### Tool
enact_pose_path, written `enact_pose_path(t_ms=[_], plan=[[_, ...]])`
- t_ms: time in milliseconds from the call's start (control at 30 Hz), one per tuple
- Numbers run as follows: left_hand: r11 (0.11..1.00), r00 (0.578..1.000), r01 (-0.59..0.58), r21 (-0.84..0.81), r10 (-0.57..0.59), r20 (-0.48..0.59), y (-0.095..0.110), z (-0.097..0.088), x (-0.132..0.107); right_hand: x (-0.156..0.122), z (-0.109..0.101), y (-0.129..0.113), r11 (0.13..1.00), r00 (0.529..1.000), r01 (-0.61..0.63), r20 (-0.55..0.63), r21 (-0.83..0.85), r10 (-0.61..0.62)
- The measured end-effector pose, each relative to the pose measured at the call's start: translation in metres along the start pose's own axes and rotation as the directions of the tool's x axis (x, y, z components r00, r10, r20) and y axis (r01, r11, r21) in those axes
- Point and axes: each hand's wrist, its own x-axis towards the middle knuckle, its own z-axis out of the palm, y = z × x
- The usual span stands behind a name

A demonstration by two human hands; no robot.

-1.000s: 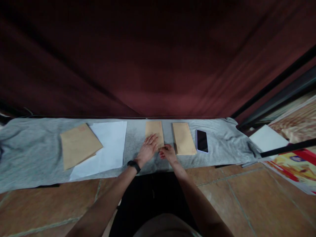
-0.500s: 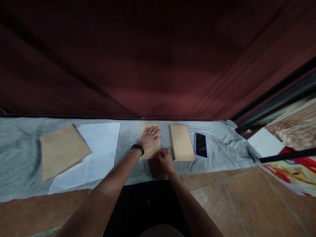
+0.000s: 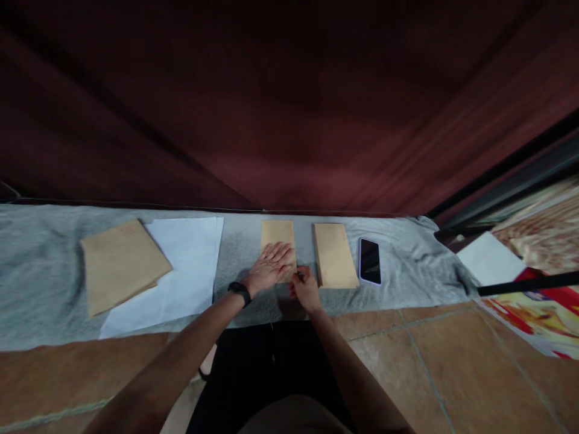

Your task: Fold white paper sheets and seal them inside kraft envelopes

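Observation:
A tan paper envelope (image 3: 277, 231) lies lengthwise on the grey cloth in front of me. My left hand (image 3: 271, 263) lies flat across its middle and lower part, fingers stretched out and pointing to the right, with a dark band on the wrist. At the envelope's lower right edge, my right hand (image 3: 304, 288) is closed, thumb and index finger pinched together. Something small and dark shows at its fingertips, too small to make out. Just right of that hand rests a neat stack of similar tan envelopes (image 3: 335, 255).
A phone (image 3: 370, 261) lies right of the stack. To the left, larger tan envelopes (image 3: 124, 262) overlap white paper sheets (image 3: 185, 265). The grey cloth (image 3: 407, 265) runs along a dark red surface (image 3: 289, 175). Tiled floor (image 3: 452, 355) and a colourful printed box (image 3: 538, 316) are nearer right.
My left hand has slid down the envelope toward me, uncovering its upper part. My right hand stays by the lower right edge. The camera view has shifted slightly.

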Motion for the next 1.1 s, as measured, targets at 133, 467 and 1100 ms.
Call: enact_pose_path(t_ms=[133, 467, 1100], plan=[[1.0, 1.0, -0.009, -0.001, 0.009, -0.009, 0.018, -0.006, -0.042, -0.001, 0.0, -0.001, 0.999, 1.0, -0.003, -0.012, 0.04, 0.004], [0.738, 0.781, 0.395, -0.547, -0.584, -0.224, 0.042, 0.003, -0.087, -0.007, -0.003, 0.003, 0.985, 0.999, 0.053, -0.009, 0.164, -0.052], [0.064, 0.747, 0.316, -0.946, -0.632, 0.207, 0.102, -0.031, -0.023, -0.024, -0.09, -0.017, 0.96, 0.965, 0.217, -0.187, 0.177, -0.183]])
